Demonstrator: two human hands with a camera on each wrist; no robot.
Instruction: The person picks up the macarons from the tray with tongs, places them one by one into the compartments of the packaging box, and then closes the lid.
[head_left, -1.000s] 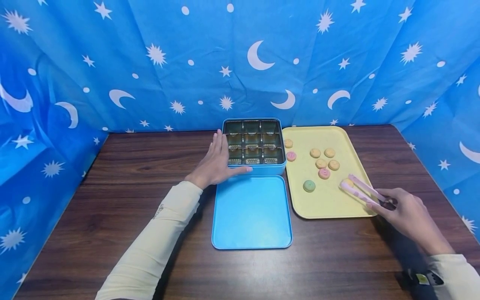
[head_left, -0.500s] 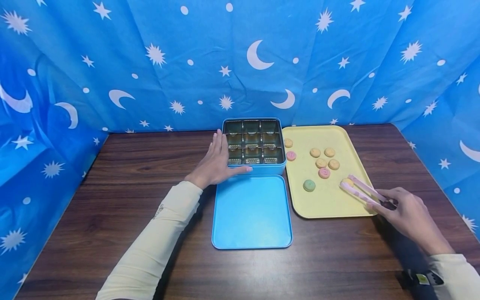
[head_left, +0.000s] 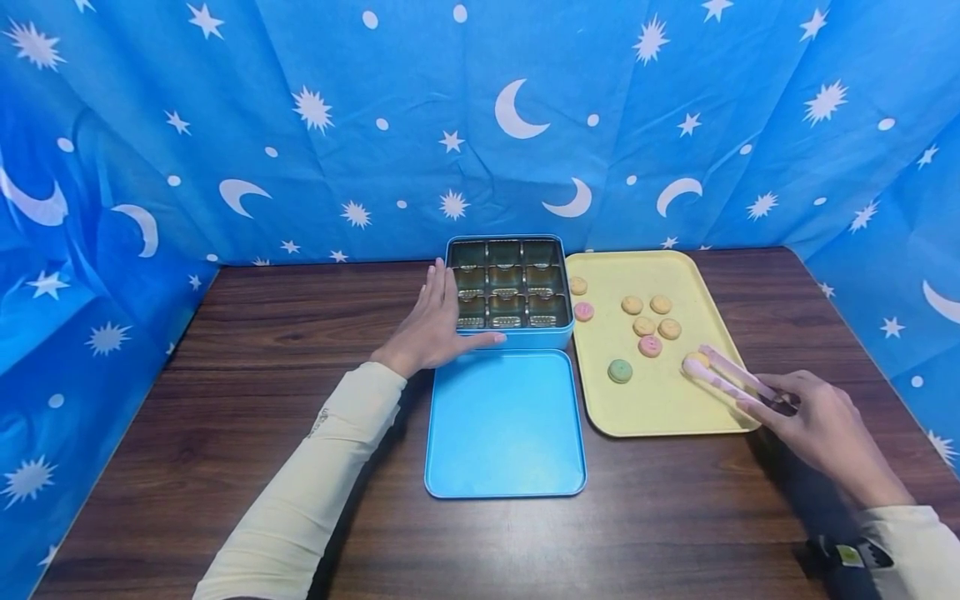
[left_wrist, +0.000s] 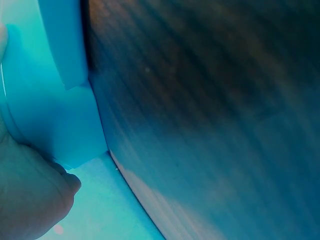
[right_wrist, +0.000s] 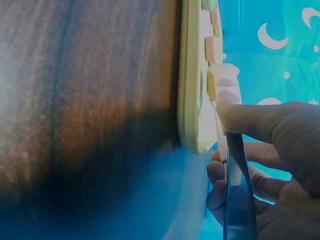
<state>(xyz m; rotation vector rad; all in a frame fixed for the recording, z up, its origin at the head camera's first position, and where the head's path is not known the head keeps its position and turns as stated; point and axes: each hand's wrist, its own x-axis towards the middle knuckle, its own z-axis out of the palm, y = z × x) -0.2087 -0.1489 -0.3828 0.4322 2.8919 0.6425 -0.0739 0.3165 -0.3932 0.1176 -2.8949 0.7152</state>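
In the head view my right hand (head_left: pixel 828 433) grips a pair of tongs (head_left: pixel 723 379) with pale pink tips and a metal handle. Between those tips lies a yellow macaron (head_left: pixel 697 362), low over the right part of the yellow tray (head_left: pixel 675 412). The right wrist view shows the thumb pressing one arm of the tongs (right_wrist: pixel 227 90), fingers on the other side. My left hand (head_left: pixel 427 325) rests with straight fingers along the left side of a blue tin (head_left: pixel 536 337), thumb across its front. A gold insert with several bare compartments (head_left: pixel 506 283) fills the tin.
A blue lid (head_left: pixel 504 425) lies flat in front of the tin. On the tray are a green macaron (head_left: pixel 620 371), a pink macaron (head_left: pixel 649 346) and several yellow ones; another pink macaron (head_left: pixel 583 312) lies at its left edge. A starry blue curtain (head_left: pixel 420 125) hangs behind the table.
The tongs and right hand shift only very slightly; the tips stay about the yellow macaron. The left hand, tin and lid keep their places.
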